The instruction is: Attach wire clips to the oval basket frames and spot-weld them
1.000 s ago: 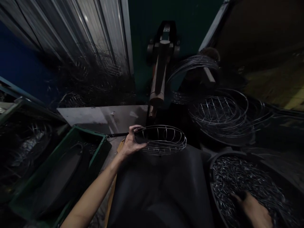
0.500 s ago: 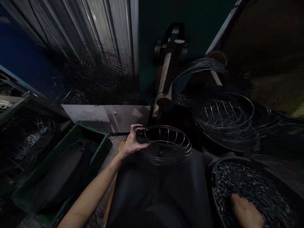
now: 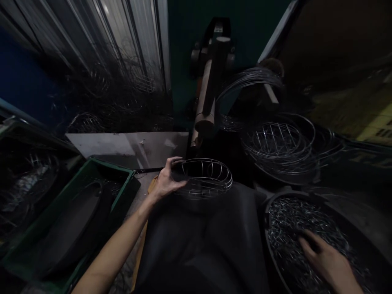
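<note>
My left hand (image 3: pixel 167 183) grips the left rim of a round wire frame (image 3: pixel 217 162), with thumb and fingers closed about its edge. The frame is shallow and cage-like, made of thin shiny rings joined by short cross wires. It sits above the dark cloth (image 3: pixel 202 241) over my lap. On the right, my right hand (image 3: pixel 326 255) reaches into a black tub (image 3: pixel 269 241) full of short shiny metal pieces (image 3: pixel 294 212). Its thumb and fingers are curled together, with dark, blurred tips among the pieces; what they hold cannot be made out.
Ahead stands a machine with a thick cylindrical arm (image 3: pixel 205 118). Wire coils (image 3: pixel 251 79) hang beside it, over a heap of round wire frames (image 3: pixel 278 141). A green crate (image 3: pixel 88 163) with a dark curved object is at left, below a pale board (image 3: pixel 122 147).
My right hand has shifted within the tub, and its thumb and fingers now show more. My left hand keeps hold of the wire frame. The whole view has moved slightly.
</note>
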`<action>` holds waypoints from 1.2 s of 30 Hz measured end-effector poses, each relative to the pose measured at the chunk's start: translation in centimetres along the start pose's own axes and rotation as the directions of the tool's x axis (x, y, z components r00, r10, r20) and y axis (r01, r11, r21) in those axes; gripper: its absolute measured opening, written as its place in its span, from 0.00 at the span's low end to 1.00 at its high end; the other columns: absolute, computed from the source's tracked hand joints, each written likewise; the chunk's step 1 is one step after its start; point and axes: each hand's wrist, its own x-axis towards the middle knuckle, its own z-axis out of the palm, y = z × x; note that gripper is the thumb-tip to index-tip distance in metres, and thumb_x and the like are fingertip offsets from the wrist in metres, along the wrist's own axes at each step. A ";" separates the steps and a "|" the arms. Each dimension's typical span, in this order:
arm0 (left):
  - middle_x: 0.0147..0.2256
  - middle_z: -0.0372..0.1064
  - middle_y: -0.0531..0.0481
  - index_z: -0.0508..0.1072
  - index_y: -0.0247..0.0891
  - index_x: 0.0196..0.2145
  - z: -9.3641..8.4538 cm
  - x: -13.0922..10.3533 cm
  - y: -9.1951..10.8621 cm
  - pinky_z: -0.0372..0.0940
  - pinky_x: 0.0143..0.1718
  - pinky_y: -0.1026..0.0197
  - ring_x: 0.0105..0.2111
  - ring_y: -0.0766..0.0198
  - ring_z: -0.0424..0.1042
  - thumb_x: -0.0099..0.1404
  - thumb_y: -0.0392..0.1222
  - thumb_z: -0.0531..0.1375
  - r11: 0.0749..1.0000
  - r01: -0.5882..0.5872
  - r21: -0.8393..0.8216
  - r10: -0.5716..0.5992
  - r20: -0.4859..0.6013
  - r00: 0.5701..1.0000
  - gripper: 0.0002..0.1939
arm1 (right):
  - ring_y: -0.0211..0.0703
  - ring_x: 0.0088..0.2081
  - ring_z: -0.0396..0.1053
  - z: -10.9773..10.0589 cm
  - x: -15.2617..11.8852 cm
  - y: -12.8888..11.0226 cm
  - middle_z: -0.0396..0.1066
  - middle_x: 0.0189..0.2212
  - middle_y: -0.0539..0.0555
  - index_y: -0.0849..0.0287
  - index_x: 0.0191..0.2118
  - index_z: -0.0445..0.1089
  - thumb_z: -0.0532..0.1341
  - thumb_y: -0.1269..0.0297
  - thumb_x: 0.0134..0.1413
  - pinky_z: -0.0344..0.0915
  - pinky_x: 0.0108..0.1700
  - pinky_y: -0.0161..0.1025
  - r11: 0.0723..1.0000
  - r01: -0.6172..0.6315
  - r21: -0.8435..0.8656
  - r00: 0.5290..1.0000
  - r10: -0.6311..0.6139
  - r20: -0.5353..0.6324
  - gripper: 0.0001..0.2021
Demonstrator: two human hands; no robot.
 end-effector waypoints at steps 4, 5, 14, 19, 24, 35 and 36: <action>0.46 0.67 0.47 0.63 0.41 0.47 0.6 0.8 2.2 0.64 0.50 0.53 0.48 0.57 0.68 0.51 0.33 0.61 0.968 -0.155 0.196 0.134 0.113 0.984 0.25 | 0.48 0.30 0.70 -1.9 2.4 -6.7 0.74 0.26 0.55 0.53 0.42 0.74 0.52 0.48 0.51 0.67 0.30 0.42 0.824 0.005 0.566 0.997 -0.045 0.055 0.21; 0.46 0.67 0.46 0.63 0.41 0.47 0.8 1.0 2.6 0.64 0.50 0.53 0.48 0.56 0.68 0.51 0.33 0.61 0.954 -0.194 0.230 0.164 0.144 0.976 0.25 | 0.47 0.31 0.70 -2.2 3.3 -9.0 0.75 0.27 0.55 0.55 0.43 0.74 0.53 0.47 0.51 0.68 0.31 0.41 0.738 0.040 0.674 0.995 -0.094 0.043 0.22; 0.48 0.64 0.44 0.61 0.40 0.51 1.6 0.7 3.2 0.61 0.50 0.52 0.49 0.56 0.65 0.55 0.36 0.61 0.879 -0.307 0.364 0.209 0.284 0.936 0.26 | 0.41 0.34 0.73 -3.7 9.9 -23.2 0.74 0.43 0.53 0.54 0.51 0.68 0.56 0.57 0.56 0.65 0.34 0.37 0.755 0.611 0.237 0.780 -0.626 -0.017 0.18; 0.48 0.63 0.45 0.62 0.41 0.51 1.3 0.6 2.7 0.62 0.50 0.54 0.49 0.57 0.64 0.55 0.37 0.61 0.896 -0.252 0.366 0.171 0.239 0.956 0.25 | 0.34 0.32 0.72 -4.2 11.1 -24.2 0.74 0.43 0.50 0.58 0.47 0.70 0.53 0.72 0.57 0.59 0.29 0.35 0.463 0.876 -0.137 0.451 -0.885 -0.112 0.15; 0.47 0.64 0.46 0.62 0.41 0.49 1.1 1.2 2.8 0.63 0.49 0.56 0.49 0.57 0.66 0.53 0.34 0.61 0.919 -0.240 0.312 0.193 0.175 0.966 0.25 | 0.28 0.24 0.65 -5.0 12.6 -24.5 0.75 0.41 0.48 0.60 0.42 0.73 0.54 0.76 0.56 0.56 0.28 0.35 0.288 0.912 -0.292 0.185 -0.924 -0.335 0.13; 0.48 0.63 0.44 0.62 0.40 0.50 1.6 1.9 2.5 0.61 0.52 0.53 0.51 0.55 0.64 0.53 0.33 0.62 0.933 -0.243 0.267 0.213 0.134 0.968 0.26 | 0.28 0.25 0.62 -4.3 13.7 -23.5 0.71 0.47 0.48 0.58 0.45 0.72 0.60 0.74 0.54 0.54 0.29 0.35 0.264 0.872 -0.411 0.125 -0.934 -0.336 0.13; 0.48 0.63 0.44 0.62 0.39 0.49 1.6 2.0 2.6 0.61 0.52 0.53 0.50 0.55 0.64 0.53 0.33 0.62 0.929 -0.250 0.272 0.224 0.122 0.967 0.25 | 0.28 0.25 0.62 -4.4 13.8 -23.7 0.71 0.47 0.48 0.58 0.44 0.72 0.60 0.73 0.54 0.54 0.29 0.35 0.263 0.868 -0.421 0.115 -0.932 -0.345 0.12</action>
